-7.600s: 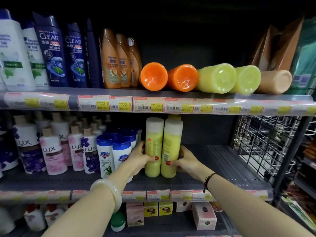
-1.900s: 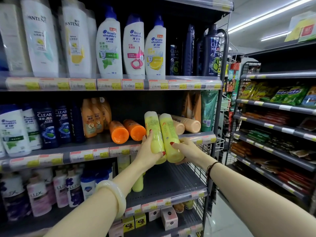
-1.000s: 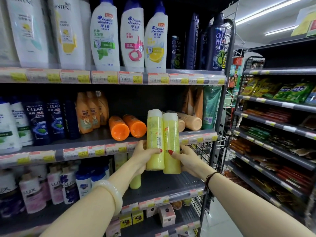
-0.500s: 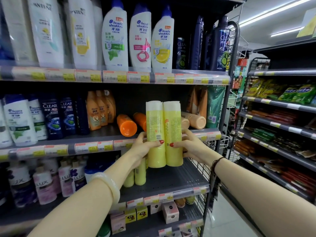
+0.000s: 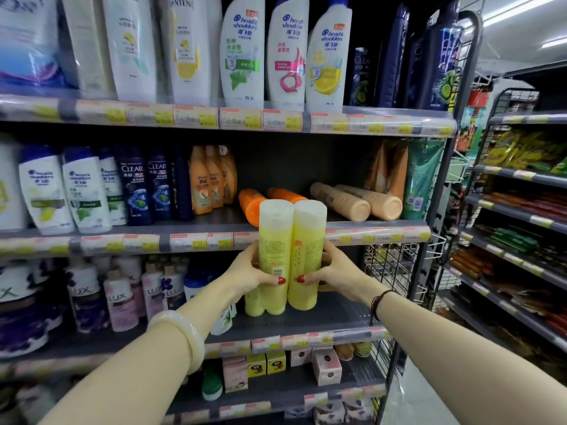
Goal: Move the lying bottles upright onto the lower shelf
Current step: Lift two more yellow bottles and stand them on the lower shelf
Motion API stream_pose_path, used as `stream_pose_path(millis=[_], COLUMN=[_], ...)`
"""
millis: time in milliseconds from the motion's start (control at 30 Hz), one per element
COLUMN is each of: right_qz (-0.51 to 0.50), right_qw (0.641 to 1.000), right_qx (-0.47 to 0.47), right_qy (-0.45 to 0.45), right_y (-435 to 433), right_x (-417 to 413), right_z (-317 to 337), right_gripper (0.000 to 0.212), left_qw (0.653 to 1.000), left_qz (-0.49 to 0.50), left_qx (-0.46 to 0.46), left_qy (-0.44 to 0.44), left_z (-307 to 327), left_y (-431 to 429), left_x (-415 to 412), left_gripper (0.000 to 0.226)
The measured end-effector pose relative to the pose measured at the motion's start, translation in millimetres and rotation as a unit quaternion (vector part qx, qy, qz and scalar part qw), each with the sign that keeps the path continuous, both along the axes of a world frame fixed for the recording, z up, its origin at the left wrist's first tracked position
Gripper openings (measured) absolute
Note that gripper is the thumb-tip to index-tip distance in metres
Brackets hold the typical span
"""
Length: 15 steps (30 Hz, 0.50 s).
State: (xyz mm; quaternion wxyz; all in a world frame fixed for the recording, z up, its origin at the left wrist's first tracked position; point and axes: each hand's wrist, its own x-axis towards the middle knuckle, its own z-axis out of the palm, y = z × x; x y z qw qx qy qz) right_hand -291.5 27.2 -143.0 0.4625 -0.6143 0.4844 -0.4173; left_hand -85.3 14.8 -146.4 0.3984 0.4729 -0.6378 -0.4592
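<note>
Both hands are working close in: left hand (image 5: 250, 276) is wrapping the left yellow bottle (image 5: 274, 240), right hand (image 5: 333, 271) is wrapping the right yellow bottle (image 5: 306, 250), bottles pressed side by side, upright, caps up. They are hanging in front of the middle shelf edge (image 5: 196, 242), bases just over the lower shelf (image 5: 334, 320), not clearly resting yet. To do this well: keeping both vertical, lowering straight, setting bases flat beside the yellow bottles already standing (image 5: 254, 302), releasing only once stable.

Around: blue-capped bottles (image 5: 196, 286) and Lux bottles (image 5: 118, 299) are crowding the left, so room is only to the right. Wire mesh side panel (image 5: 389, 268) is bounding the right. Further back, orange bottles (image 5: 251, 204) and tan bottles (image 5: 356, 200) are lying on the middle shelf, waiting.
</note>
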Motion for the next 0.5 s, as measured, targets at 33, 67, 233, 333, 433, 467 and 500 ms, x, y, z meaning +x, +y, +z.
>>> stream_pose_path(millis=[33,67,233,333,433,467,500], right_qz=[0.0,-0.002,0.01,0.013,0.009,0.009,0.009], right_qw=[1.0,1.0,1.0,0.999,0.999,0.999,0.999], right_qx=[0.002,0.004,0.017,0.021,0.025,0.027,0.027], right_qy=[-0.002,-0.002,0.012,0.027,0.029,0.029,0.033], right_y=[-2.4,-5.0,-18.0,-25.0,-34.8,-38.5,-41.9], right_x=[1.8,3.1,4.6,5.8,8.0,9.2,10.6], right_z=[-6.9,-13.7,-46.0,-67.9,-89.7,-95.2,-100.2], right_gripper=[0.074,0.072,0.066,0.068,0.07,0.069,0.069], left_qw=[1.0,1.0,0.999,0.997,0.996,0.996,0.995], left_qz=[0.003,0.008,0.029,0.042,0.058,0.065,0.071], left_qx=[0.003,0.005,0.03,0.048,0.049,0.048,0.05], left_qy=[-0.005,-0.014,-0.029,-0.039,-0.043,-0.049,-0.054], left_z=[-4.9,-10.0,-43.6,-68.3,-90.0,-96.0,-101.3], left_y=[-1.1,-2.1,-9.8,-14.6,-21.8,-24.8,-28.1], left_x=[1.3,2.0,4.2,4.9,5.5,6.2,6.9], left_gripper=[0.084,0.084,0.085,0.085,0.088,0.087,0.086])
